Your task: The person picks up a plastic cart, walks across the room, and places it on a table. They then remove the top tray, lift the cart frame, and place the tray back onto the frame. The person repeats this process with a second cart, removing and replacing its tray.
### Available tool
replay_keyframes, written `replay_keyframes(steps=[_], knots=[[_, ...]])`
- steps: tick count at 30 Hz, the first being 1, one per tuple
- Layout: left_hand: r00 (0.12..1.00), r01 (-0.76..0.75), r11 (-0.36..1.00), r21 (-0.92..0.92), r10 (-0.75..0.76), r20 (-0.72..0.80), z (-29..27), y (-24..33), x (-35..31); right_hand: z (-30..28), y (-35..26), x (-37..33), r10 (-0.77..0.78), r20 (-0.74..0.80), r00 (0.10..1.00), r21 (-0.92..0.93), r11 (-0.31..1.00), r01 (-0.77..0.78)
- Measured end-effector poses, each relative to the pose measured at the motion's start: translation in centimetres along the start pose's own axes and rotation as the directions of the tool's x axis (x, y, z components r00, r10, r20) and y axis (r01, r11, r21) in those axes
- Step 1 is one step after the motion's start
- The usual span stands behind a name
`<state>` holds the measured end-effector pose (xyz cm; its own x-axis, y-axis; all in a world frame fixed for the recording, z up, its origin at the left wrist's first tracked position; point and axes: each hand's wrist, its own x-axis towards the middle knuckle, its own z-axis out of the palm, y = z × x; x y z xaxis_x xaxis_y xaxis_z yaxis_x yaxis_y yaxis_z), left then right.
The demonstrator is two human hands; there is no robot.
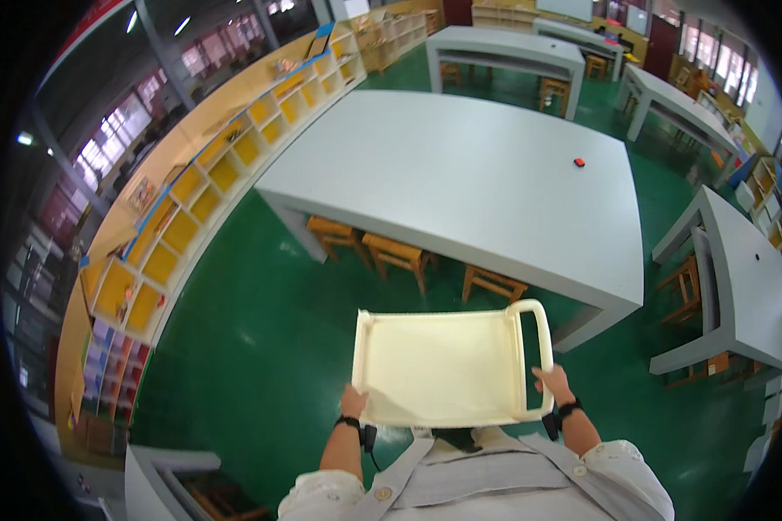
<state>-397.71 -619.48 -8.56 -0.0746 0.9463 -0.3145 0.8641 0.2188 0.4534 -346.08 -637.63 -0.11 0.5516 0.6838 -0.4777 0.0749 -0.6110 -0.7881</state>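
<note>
The cream tray [439,365] sits level in front of the person's waist, on the near side of the white tabletop [460,174]! Left hand [354,401], fingers gripping its left edge; right hand [552,382], fingers wrapped around the looped handle [544,339]!

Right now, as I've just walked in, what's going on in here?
A person holds a cream-coloured rectangular tray in front of their body: the left hand is at its left edge, and the right hand grips the looped handle on its right. Beyond it stands a large pale grey table, with brown wooden stools under its near edge and a small red object on top.
</note>
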Motion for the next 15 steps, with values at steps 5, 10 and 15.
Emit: replay_keyframes(steps=[5, 10, 15], knots=[[0.93, 0.128, 0.961, -0.247, -0.03, 0.366, -0.8, 1.4, 3.9, 0.6, 5.3, -4.5, 0.185, -0.087, 0.979, 0.369, 0.919, -0.141], [0.794, 0.361, 0.806, -0.47, -0.002, 0.608, -3.0, 1.7, 4.0, 1.6, 4.5, -5.7, 0.216, -0.193, 0.957, 0.391, 0.912, -0.127], [0.666, 0.501, 0.632, -0.592, 0.156, 0.73, -7.9, -0.6, 6.5, 3.7, -8.3, -6.5, 0.131, -0.157, 0.979, 0.378, 0.924, -0.063]])
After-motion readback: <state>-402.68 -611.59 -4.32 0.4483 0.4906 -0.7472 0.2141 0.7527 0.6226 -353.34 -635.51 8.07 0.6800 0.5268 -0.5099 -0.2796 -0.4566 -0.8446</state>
